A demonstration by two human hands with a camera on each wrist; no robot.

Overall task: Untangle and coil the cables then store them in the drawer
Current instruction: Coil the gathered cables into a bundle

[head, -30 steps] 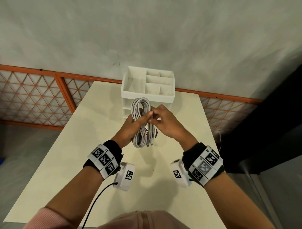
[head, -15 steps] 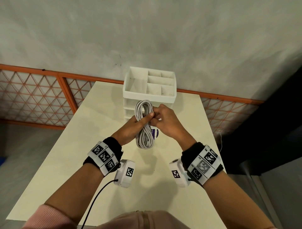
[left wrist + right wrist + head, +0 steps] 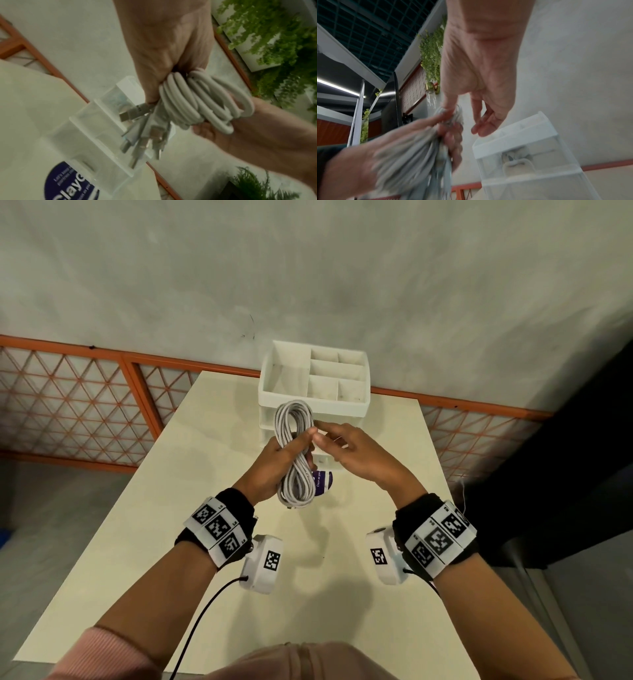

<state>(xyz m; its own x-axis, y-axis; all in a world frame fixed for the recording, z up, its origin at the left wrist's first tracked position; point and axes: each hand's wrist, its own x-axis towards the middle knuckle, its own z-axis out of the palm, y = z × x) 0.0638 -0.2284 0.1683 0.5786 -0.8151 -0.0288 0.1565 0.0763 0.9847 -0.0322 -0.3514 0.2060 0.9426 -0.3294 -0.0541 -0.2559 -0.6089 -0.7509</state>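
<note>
A coil of white cables (image 3: 294,440) hangs upright over the table, and my left hand (image 3: 291,451) grips it round the middle. In the left wrist view the coil (image 3: 205,102) bulges out of the left hand (image 3: 163,56), and several metal plugs (image 3: 142,142) dangle below. My right hand (image 3: 330,436) is just right of the coil with its fingers straight and spread. In the right wrist view its thumb (image 3: 448,105) touches the top of the blurred coil (image 3: 412,155). The white drawer unit (image 3: 364,409) stands right behind the coil.
The cream table (image 3: 171,525) ends at the wall, where an orange mesh railing (image 3: 68,405) runs along. A small purple-labelled object (image 3: 323,482) lies under the coil. In the right wrist view the unit's translucent drawer (image 3: 518,162) holds another white cable.
My right hand pinched the coil beside the left thumb; now its fingers have opened and drawn slightly right. The left hand keeps its grip, and the loose ends sit tucked behind the coil.
</note>
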